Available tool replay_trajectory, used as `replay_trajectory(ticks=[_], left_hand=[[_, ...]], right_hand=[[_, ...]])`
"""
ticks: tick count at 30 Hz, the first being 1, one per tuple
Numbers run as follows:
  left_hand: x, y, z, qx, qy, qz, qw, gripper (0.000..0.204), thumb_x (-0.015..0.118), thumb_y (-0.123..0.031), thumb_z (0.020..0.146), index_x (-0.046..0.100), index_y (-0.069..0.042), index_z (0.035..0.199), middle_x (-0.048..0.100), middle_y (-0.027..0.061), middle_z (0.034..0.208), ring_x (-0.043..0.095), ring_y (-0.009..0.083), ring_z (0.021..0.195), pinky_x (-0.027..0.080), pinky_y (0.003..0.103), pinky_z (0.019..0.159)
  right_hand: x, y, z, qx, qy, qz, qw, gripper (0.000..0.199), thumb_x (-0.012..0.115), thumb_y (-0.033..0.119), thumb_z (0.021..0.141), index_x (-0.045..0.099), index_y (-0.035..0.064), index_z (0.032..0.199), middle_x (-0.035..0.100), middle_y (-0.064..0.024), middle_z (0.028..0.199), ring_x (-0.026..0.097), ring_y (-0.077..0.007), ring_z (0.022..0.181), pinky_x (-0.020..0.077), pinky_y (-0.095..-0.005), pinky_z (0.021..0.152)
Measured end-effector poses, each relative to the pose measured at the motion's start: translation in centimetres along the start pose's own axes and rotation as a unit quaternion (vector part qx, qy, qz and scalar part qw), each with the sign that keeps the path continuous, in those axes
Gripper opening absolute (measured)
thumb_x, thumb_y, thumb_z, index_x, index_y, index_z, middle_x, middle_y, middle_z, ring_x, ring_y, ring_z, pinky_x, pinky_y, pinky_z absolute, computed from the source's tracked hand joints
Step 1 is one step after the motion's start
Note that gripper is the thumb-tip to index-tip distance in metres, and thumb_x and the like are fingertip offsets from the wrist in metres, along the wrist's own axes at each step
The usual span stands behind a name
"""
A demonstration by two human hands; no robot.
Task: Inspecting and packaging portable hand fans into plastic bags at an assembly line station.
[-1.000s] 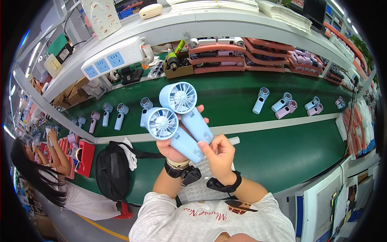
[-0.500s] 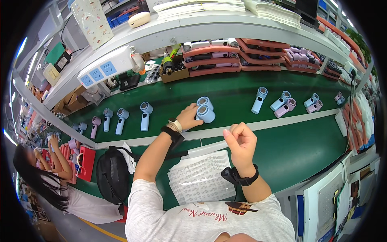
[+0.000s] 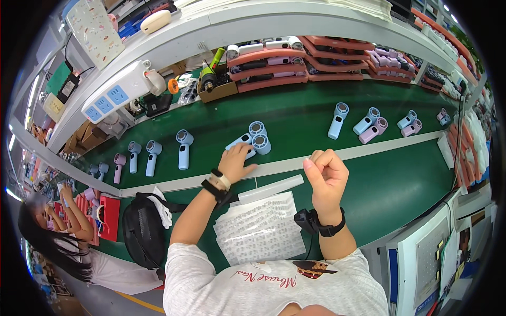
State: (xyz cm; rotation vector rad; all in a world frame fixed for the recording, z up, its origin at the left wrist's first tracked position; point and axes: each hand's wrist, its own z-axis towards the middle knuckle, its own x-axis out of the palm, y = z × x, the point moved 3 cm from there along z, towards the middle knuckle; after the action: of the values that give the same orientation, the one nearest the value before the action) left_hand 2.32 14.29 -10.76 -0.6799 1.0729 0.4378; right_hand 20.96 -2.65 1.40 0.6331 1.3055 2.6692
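Two light blue handheld fans lie side by side on the green belt, the far fan [image 3: 256, 128] and the near fan [image 3: 261, 144], round heads to the right. My left hand [image 3: 236, 162] reaches over the near fan's handle, fingertips touching it and thumb spread away. It looks open. My right hand [image 3: 328, 179] is raised above the green worktop, fingers curled and thumb up beside them; whatever it may hold is hidden. Below and between my hands lie sheets of small printed labels [image 3: 258, 231], with a white strip [image 3: 271, 189] along their far edge.
More blue and purple fans lie along the belt, such as a blue fan [image 3: 183, 150] at left and another [image 3: 338, 121] at right. A pale rail [image 3: 205, 181] edges the belt. A black bag [image 3: 143, 231] sits at left, near a co-worker. Pink trays [image 3: 269, 69] are stacked behind.
My left hand has moved slightly left and nearer, its grip loosened; the two fans' handles now show. My right hand has shifted a little right and stays curled. The view has tilted slightly.
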Motion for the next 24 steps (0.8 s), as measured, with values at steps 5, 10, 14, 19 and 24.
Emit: replay_trajectory(ticks=[5, 10, 14, 19, 24], left_hand=[[-0.6, -2.7, -4.9, 0.021, 0.083, -0.065, 0.994, 0.043, 0.071, -0.034, 0.074, 0.060, -0.011, 0.108, 0.055, 0.0080, 0.116, 0.052, 0.0284, 0.109, 0.040, 0.040, 0.089], [-0.3, -5.1, -7.8, 0.031, 0.094, -0.064, 0.993, 0.038, 0.070, -0.033, 0.076, 0.061, -0.011, 0.105, 0.058, 0.0074, 0.107, 0.054, 0.0278, 0.105, 0.041, 0.038, 0.088], [-0.4, -4.7, -7.8, -0.011, 0.098, -0.091, 0.991, 0.030, 0.068, -0.031, 0.079, 0.065, -0.008, 0.099, 0.063, 0.0074, 0.095, 0.059, 0.0302, 0.092, 0.044, 0.035, 0.082], [-2.0, -4.0, -7.1, -0.060, 0.072, -0.203, 0.975, 0.026, 0.065, -0.029, 0.084, 0.067, -0.005, 0.093, 0.066, 0.0052, 0.084, 0.061, 0.0236, 0.076, 0.046, 0.029, 0.071], [-3.4, -3.4, -7.2, -0.164, 0.112, -0.447, 0.872, 0.027, 0.061, -0.028, 0.090, 0.068, -0.002, 0.094, 0.066, 0.0026, 0.082, 0.058, 0.0103, 0.071, 0.044, 0.024, 0.063]], right_hand=[[0.0, -0.6, 0.4, -0.002, 0.008, -0.022, 1.000, 0.026, 0.062, -0.006, 0.081, 0.043, 0.0059, 0.067, 0.044, 0.0019, 0.062, 0.037, -0.0070, 0.059, 0.0312, -0.0224, 0.058], [0.3, -1.0, 0.4, -0.001, 0.016, -0.045, 0.999, 0.026, 0.062, -0.005, 0.081, 0.043, 0.0060, 0.066, 0.044, 0.0022, 0.061, 0.038, -0.0069, 0.058, 0.0315, -0.0220, 0.057], [0.4, -1.3, 0.5, -0.031, 0.048, -0.078, 0.995, 0.028, 0.060, -0.005, 0.084, 0.040, 0.0064, 0.068, 0.043, 0.0025, 0.065, 0.036, -0.0054, 0.059, 0.0286, -0.0204, 0.053], [0.9, -1.3, 0.8, 0.014, 0.132, -0.182, 0.974, 0.021, 0.065, -0.001, 0.080, 0.047, 0.0059, 0.070, 0.048, 0.0000, 0.065, 0.043, -0.0084, 0.059, 0.0343, -0.0236, 0.058], [1.9, -1.7, 0.8, -0.106, 0.259, -0.370, 0.886, 0.015, 0.072, 0.008, 0.072, 0.058, 0.0075, 0.075, 0.057, -0.0025, 0.075, 0.052, -0.0176, 0.073, 0.0379, -0.0305, 0.071]])
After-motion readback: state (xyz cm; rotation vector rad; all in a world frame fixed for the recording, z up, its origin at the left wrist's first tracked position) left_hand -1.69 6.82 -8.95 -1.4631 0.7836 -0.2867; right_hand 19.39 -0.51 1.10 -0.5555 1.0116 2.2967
